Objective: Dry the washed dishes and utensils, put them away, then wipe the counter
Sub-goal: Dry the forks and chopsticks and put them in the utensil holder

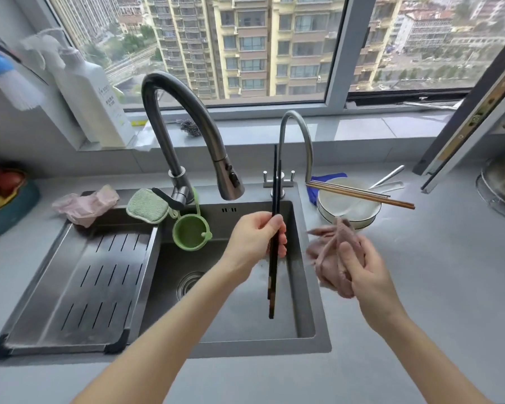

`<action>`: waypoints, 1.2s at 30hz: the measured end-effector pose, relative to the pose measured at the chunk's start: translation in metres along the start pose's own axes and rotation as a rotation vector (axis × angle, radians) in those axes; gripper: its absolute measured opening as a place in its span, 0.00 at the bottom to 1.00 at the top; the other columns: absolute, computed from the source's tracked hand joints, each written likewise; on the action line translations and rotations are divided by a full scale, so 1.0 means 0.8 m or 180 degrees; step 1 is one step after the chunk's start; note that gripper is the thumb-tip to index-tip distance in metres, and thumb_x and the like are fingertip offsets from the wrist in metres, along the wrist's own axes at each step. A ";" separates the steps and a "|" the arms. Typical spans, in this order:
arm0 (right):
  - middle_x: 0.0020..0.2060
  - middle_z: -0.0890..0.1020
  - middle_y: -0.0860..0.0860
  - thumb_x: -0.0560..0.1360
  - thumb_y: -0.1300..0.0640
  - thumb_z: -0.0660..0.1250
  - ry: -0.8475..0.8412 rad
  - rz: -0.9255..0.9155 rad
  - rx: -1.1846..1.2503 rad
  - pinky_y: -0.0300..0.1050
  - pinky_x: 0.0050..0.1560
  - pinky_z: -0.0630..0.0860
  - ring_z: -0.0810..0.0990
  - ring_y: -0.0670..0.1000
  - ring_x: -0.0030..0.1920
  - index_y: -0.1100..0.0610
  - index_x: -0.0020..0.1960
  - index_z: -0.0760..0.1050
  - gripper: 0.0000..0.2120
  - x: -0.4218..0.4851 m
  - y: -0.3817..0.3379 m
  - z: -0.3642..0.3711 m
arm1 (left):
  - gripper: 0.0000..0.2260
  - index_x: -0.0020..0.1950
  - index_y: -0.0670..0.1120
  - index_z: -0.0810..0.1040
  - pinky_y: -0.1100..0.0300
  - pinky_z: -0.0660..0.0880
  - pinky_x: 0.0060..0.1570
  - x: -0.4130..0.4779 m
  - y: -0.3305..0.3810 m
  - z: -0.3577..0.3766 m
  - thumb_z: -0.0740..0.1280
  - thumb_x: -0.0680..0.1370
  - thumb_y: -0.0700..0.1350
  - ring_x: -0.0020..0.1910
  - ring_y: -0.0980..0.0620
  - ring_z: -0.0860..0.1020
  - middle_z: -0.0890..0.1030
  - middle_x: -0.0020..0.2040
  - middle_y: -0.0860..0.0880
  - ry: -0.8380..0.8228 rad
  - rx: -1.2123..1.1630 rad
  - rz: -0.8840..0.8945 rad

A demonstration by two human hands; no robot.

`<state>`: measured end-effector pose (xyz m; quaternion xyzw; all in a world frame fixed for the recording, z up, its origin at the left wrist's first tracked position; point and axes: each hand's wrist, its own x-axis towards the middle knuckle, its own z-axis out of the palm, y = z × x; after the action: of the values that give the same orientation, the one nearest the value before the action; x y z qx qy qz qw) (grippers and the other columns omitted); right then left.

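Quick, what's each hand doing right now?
Left hand grips the dark chopsticks, upright over the sink.
Right hand holds the bunched pinkish cloth.

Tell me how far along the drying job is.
Nothing shows as put away. In hand: the left hand grips dark chopsticks upright over the sink; the right hand holds a pink cloth, apart from them. Left: stacked white bowls, brown chopsticks across them, a white spoon, then wiping the counter.

We see a home kitchen: steel sink [303, 287] at centre, faucet [184, 118] above it, tower blocks through the upper window [337, 68]
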<state>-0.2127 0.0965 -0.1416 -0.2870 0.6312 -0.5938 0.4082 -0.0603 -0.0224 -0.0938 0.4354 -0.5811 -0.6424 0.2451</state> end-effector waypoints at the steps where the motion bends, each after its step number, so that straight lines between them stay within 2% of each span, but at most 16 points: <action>1: 0.54 0.83 0.53 0.77 0.50 0.61 -0.0095 -0.0111 0.0207 0.49 0.44 0.81 0.83 0.51 0.51 0.48 0.63 0.72 0.15 0.008 -0.016 0.006 | 0.12 0.41 0.39 0.77 0.55 0.80 0.38 0.001 -0.001 0.000 0.60 0.81 0.42 0.31 0.48 0.77 0.77 0.32 0.46 -0.0257 0.0228 -0.0069; 4: 0.55 0.82 0.55 0.78 0.59 0.64 -0.0365 -0.0391 0.0495 0.46 0.50 0.80 0.83 0.52 0.53 0.55 0.67 0.70 0.18 0.029 -0.045 0.044 | 0.10 0.46 0.36 0.80 0.55 0.81 0.37 0.000 0.001 0.011 0.64 0.79 0.42 0.31 0.47 0.80 0.80 0.33 0.44 -0.1045 0.0638 -0.0251; 6: 0.51 0.83 0.57 0.76 0.67 0.66 -0.0026 -0.0338 0.0501 0.50 0.51 0.80 0.83 0.54 0.51 0.62 0.65 0.71 0.18 0.042 -0.049 0.063 | 0.10 0.48 0.35 0.80 0.54 0.82 0.38 -0.003 0.003 0.015 0.64 0.79 0.41 0.33 0.47 0.81 0.81 0.34 0.44 -0.1252 0.0651 -0.0411; 8: 0.50 0.82 0.59 0.75 0.67 0.66 0.0277 -0.0207 0.0586 0.52 0.50 0.81 0.83 0.57 0.50 0.64 0.63 0.71 0.16 0.049 -0.047 0.073 | 0.09 0.47 0.36 0.79 0.51 0.82 0.42 0.000 0.006 0.012 0.64 0.79 0.40 0.34 0.47 0.82 0.81 0.34 0.45 -0.1242 0.0633 -0.0506; 11: 0.44 0.81 0.58 0.77 0.65 0.65 0.0436 -0.0023 0.0849 0.51 0.41 0.82 0.82 0.56 0.41 0.66 0.60 0.72 0.13 0.055 -0.054 0.077 | 0.09 0.47 0.35 0.79 0.51 0.82 0.42 0.000 0.015 0.006 0.65 0.79 0.41 0.32 0.48 0.81 0.81 0.34 0.43 -0.1252 0.0546 -0.0691; 14: 0.30 0.79 0.51 0.80 0.60 0.63 0.0830 0.0070 0.1151 0.54 0.23 0.79 0.78 0.52 0.26 0.58 0.53 0.72 0.04 0.078 -0.081 0.052 | 0.08 0.42 0.37 0.79 0.55 0.82 0.39 -0.015 0.013 -0.006 0.67 0.78 0.41 0.32 0.47 0.81 0.82 0.35 0.42 -0.1501 0.0601 -0.1025; 16: 0.31 0.79 0.51 0.81 0.56 0.61 0.1039 0.0110 0.1153 0.50 0.20 0.76 0.78 0.49 0.22 0.54 0.54 0.71 0.03 0.083 -0.095 0.024 | 0.08 0.42 0.38 0.80 0.53 0.82 0.44 -0.020 0.009 -0.021 0.66 0.78 0.41 0.35 0.47 0.82 0.83 0.37 0.41 -0.1331 0.0246 -0.1075; 18: 0.35 0.82 0.53 0.82 0.55 0.57 0.0770 0.0228 0.1111 0.45 0.22 0.77 0.81 0.49 0.26 0.54 0.55 0.72 0.06 0.066 -0.094 0.015 | 0.08 0.46 0.37 0.79 0.52 0.81 0.49 -0.015 0.007 -0.030 0.65 0.79 0.42 0.39 0.46 0.83 0.84 0.40 0.40 -0.0877 -0.0505 -0.0955; 20: 0.38 0.85 0.51 0.83 0.54 0.53 0.0173 0.0553 0.1056 0.45 0.29 0.81 0.84 0.49 0.34 0.55 0.61 0.73 0.13 0.041 -0.080 0.025 | 0.09 0.46 0.38 0.79 0.58 0.81 0.47 -0.008 0.012 -0.024 0.63 0.79 0.42 0.38 0.50 0.83 0.83 0.40 0.43 -0.0556 -0.0949 -0.0830; 22: 0.44 0.85 0.55 0.83 0.52 0.51 -0.0488 0.0805 0.1019 0.46 0.34 0.81 0.84 0.53 0.38 0.57 0.66 0.72 0.18 0.015 -0.068 0.047 | 0.09 0.44 0.40 0.81 0.65 0.78 0.33 -0.006 0.018 -0.010 0.65 0.79 0.43 0.30 0.55 0.79 0.82 0.34 0.48 -0.0368 -0.0765 -0.0689; 24: 0.46 0.84 0.61 0.82 0.49 0.52 -0.0872 0.0865 0.0862 0.49 0.32 0.80 0.82 0.58 0.37 0.58 0.66 0.71 0.19 0.001 -0.064 0.069 | 0.09 0.41 0.43 0.83 0.63 0.67 0.24 -0.006 0.019 0.002 0.67 0.77 0.46 0.26 0.53 0.74 0.80 0.31 0.48 -0.0199 -0.0579 -0.0656; 26: 0.40 0.83 0.64 0.80 0.50 0.59 -0.0890 0.0763 0.0672 0.50 0.33 0.79 0.82 0.59 0.34 0.62 0.61 0.72 0.18 -0.003 -0.066 0.081 | 0.09 0.42 0.42 0.83 0.62 0.65 0.24 -0.007 0.020 0.006 0.69 0.76 0.47 0.28 0.49 0.75 0.80 0.34 0.43 -0.0100 -0.0553 -0.0768; 29: 0.37 0.80 0.65 0.69 0.49 0.74 -0.0912 0.0770 0.0601 0.49 0.37 0.75 0.78 0.61 0.36 0.67 0.47 0.78 0.20 -0.001 -0.072 0.078 | 0.09 0.43 0.39 0.81 0.60 0.74 0.26 -0.010 0.022 0.001 0.69 0.76 0.45 0.28 0.48 0.78 0.80 0.35 0.41 -0.0221 -0.0779 -0.0886; 30: 0.38 0.78 0.66 0.65 0.48 0.78 -0.0993 0.0864 0.0570 0.49 0.38 0.72 0.75 0.62 0.38 0.66 0.46 0.79 0.22 0.000 -0.073 0.076 | 0.08 0.44 0.39 0.81 0.56 0.78 0.33 -0.010 0.021 -0.003 0.69 0.75 0.44 0.32 0.47 0.79 0.81 0.37 0.40 -0.0320 -0.0756 -0.0892; 32: 0.42 0.75 0.67 0.63 0.49 0.78 -0.1152 0.1009 0.0496 0.47 0.36 0.69 0.71 0.61 0.39 0.68 0.47 0.79 0.24 0.000 -0.074 0.070 | 0.09 0.47 0.41 0.82 0.54 0.75 0.48 -0.012 0.021 -0.013 0.71 0.74 0.47 0.40 0.47 0.76 0.79 0.42 0.42 -0.0523 -0.0588 -0.0855; 36: 0.41 0.78 0.65 0.67 0.55 0.73 -0.1390 0.1078 0.0388 0.41 0.27 0.72 0.74 0.55 0.31 0.67 0.48 0.78 0.17 0.005 -0.082 0.052 | 0.13 0.50 0.43 0.81 0.64 0.62 0.36 -0.009 0.035 -0.048 0.64 0.78 0.52 0.33 0.56 0.65 0.69 0.35 0.51 0.0175 -0.0587 -0.0481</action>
<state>-0.1871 0.0629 -0.0765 -0.2735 0.5303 -0.4781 0.6445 -0.0297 -0.0428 -0.0630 0.4710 -0.4782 -0.6976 0.2508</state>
